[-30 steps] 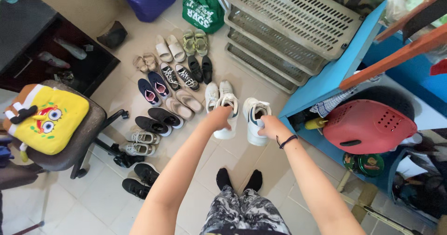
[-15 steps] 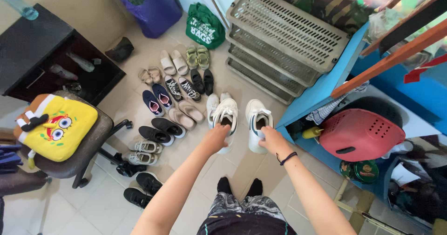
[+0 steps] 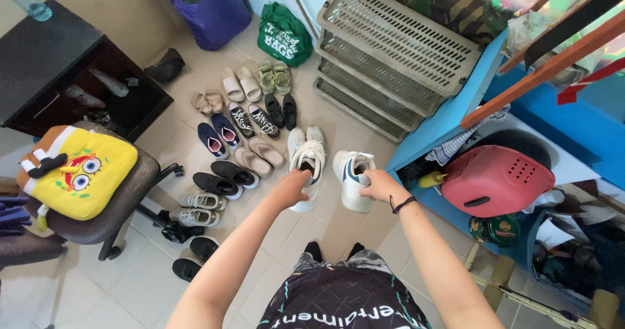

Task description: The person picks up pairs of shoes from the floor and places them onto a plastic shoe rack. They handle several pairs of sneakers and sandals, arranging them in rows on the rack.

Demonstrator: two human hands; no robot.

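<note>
We hold one white sneaker in each hand, up over the floor point(image 3: 215, 62); our left hand point(image 3: 291, 187) is closed around the heel of the left sneaker point(image 3: 307, 169), and our right hand point(image 3: 379, 184) pinches the back rim of the right sneaker point(image 3: 350, 176); we grip them at the heel so the toes point away and hang level, side by side; below them, other pairs of shoes point(image 3: 244, 117) sit in neat rows, each shoe next to its mate; the grey shoe rack point(image 3: 390, 49) stands just past them, near the blue shelf point(image 3: 449, 117).
</note>
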